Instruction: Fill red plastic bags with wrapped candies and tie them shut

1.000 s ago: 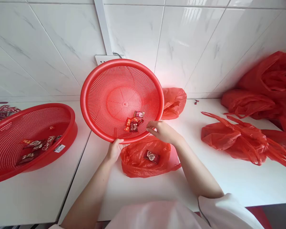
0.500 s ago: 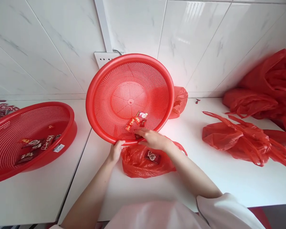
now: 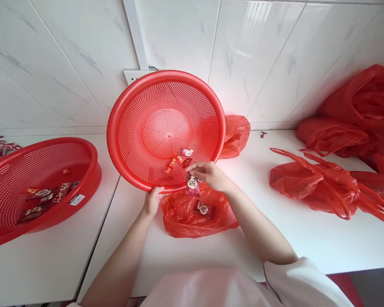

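Note:
A round red plastic basket [image 3: 137, 140] is tilted up toward me, with my left hand [image 3: 152, 201] closed on its lower rim. Several small wrapped candies [image 3: 176, 162] lie in the low part of its mesh. Between the thumb and fingers of my right hand [image 3: 208, 174] hangs a dark red candy packet [image 3: 192, 185], just over the basket's rim. Below it lies an opened red plastic bag [image 3: 182, 221] with a similar candy packet [image 3: 205, 209] in it.
Another red basket [image 3: 94, 170] with several candy packets stands at the left. Tied red plastic bags [image 3: 316, 187] lie at the right, near a heap of red bags [image 3: 365, 98]. A further red bag [image 3: 238, 134] sits behind the tilted basket. A socket strip [image 3: 132, 76] is on the wall.
My right hand has lifted a candy packet from the low part of the basket and brought it over the rim. The basket has shifted slightly left in view, still held by my left hand.

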Available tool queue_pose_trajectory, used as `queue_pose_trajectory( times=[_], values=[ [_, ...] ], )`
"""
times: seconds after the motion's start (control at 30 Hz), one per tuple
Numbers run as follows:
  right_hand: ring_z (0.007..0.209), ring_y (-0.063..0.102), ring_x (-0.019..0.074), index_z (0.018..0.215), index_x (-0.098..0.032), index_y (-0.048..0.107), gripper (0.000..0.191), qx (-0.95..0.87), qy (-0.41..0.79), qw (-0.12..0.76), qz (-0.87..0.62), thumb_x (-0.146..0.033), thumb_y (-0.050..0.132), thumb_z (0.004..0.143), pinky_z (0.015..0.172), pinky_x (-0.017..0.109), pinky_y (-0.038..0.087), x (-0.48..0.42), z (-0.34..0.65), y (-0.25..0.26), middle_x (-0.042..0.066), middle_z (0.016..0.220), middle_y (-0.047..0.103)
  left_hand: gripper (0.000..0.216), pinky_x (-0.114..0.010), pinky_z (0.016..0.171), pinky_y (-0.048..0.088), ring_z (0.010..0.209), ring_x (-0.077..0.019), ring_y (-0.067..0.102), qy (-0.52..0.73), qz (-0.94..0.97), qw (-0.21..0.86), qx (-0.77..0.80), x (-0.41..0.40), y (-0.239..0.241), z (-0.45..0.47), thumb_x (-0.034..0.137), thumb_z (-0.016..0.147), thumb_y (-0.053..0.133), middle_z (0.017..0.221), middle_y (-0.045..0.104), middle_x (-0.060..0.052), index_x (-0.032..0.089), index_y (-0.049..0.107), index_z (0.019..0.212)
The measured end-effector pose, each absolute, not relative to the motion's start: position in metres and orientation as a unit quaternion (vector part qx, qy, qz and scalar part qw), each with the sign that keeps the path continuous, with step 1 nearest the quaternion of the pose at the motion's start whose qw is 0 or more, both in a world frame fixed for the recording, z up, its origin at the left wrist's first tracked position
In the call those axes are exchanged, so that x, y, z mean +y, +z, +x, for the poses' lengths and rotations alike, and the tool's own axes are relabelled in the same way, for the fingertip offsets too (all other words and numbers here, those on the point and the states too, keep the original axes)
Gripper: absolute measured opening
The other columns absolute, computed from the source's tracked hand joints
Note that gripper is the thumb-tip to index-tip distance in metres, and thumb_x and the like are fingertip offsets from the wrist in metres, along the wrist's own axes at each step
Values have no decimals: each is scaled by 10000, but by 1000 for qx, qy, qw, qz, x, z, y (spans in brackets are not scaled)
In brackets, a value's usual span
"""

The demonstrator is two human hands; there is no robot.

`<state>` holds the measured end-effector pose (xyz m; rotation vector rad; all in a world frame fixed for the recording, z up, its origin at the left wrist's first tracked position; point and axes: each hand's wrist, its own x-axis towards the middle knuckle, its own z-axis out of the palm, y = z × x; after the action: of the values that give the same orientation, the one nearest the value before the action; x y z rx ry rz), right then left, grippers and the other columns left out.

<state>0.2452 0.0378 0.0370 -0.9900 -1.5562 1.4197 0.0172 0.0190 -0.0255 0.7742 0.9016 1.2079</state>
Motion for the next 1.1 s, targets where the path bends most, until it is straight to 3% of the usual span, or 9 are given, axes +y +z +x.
queue_pose_trajectory(
  times=[0.17,0.3,0.43,0.5,0.6,0.7,0.8,1.0,1.1],
  values=[
    [727,627,135,928,-145,689,201,-688,562,287,-360,-305,586,864,678,264,480,34,238,33,46,833,699,292,-418,815,544,936,-306,686,519,345,666,410,18,-28,18,236,695,612,925,737,-93,123,716,944],
    [942,642,189,992,-168,686,230,-770,354,309,-431,-302,512,924,890,342,475,30,225,28,80,1008,704,301,-399,826,537,1000,-296,664,508,360,674,397,13,-29,21,232,726,619,1014,724,-79,151,702,1004],
    [1355,388,284,1370,-128,473,527,-828,223,281,-431,-440,469,945,1104,457,322,29,211,12,172,1443,450,243,-407,846,522,989,-298,658,485,371,684,400,7,-33,24,256,734,608,974,728,-74,150,711,928],
    [1424,270,299,1469,-119,324,652,-853,219,243,-407,-485,450,944,1139,495,261,28,208,6,181,1531,311,233,-415,852,518,973,-303,660,484,369,678,413,6,-34,25,262,724,603,922,733,-79,142,717,887],
    [1351,403,272,1448,-127,347,570,-864,227,229,-388,-419,430,966,1096,445,346,27,209,7,182,1484,391,264,-415,892,509,1043,-308,640,506,365,667,408,6,-32,25,243,716,608,974,730,-85,141,718,933],
    [1115,588,217,1257,-162,530,339,-858,243,239,-384,-296,477,951,943,344,466,27,213,15,131,1237,601,302,-415,877,521,1064,-315,636,507,355,681,390,8,-27,26,235,721,597,984,730,-88,138,712,984],
    [968,623,188,1065,-188,593,172,-842,269,264,-385,-210,533,906,840,303,481,29,218,21,84,1053,650,330,-416,833,537,1027,-314,655,501,336,700,383,11,-25,25,250,726,578,987,728,-95,136,703,1009],
    [729,652,144,1054,-180,571,181,-679,497,350,-412,-282,490,928,721,279,497,39,227,18,15,794,651,332,-416,816,545,1009,-309,665,523,312,688,394,16,-25,23,240,710,584,973,727,-100,130,684,1007],
    [693,594,124,938,-166,623,224,-684,497,355,-399,-362,513,921,679,257,460,42,233,22,6,785,630,330,-431,821,546,1001,-319,666,526,293,689,403,17,-21,23,256,690,587,928,728,-110,111,682,970]
  ],
)
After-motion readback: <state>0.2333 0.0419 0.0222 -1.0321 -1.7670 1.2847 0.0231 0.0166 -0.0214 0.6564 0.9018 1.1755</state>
